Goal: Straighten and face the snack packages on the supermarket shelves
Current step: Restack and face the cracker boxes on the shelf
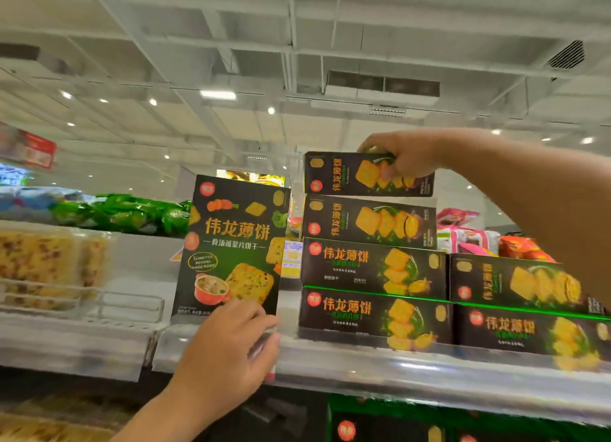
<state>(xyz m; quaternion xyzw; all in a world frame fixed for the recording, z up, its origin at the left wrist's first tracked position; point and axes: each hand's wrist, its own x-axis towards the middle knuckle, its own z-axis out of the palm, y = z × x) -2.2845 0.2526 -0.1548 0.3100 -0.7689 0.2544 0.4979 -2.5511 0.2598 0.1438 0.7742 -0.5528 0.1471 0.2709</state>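
The top biscuit box (344, 173) is being gripped by the right hand (406, 157) atop the stack (370, 269); the upright biscuit box (231, 243) is being steadied by the left hand (228, 345), loosely curled. A careless shove could be toppling either.

Open gap on shelf (380, 362) between upright cracker box (231, 243) and four-high stack of dark cracker boxes (370, 266); narrow, a price tag shows behind it. Left of upright box, bare shelf up to clear tray of crackers (43, 263) with wire divider (132, 304) in front. Right stack (525, 306) sits two high, free room above it. Green snack bags (125, 213) block behind.
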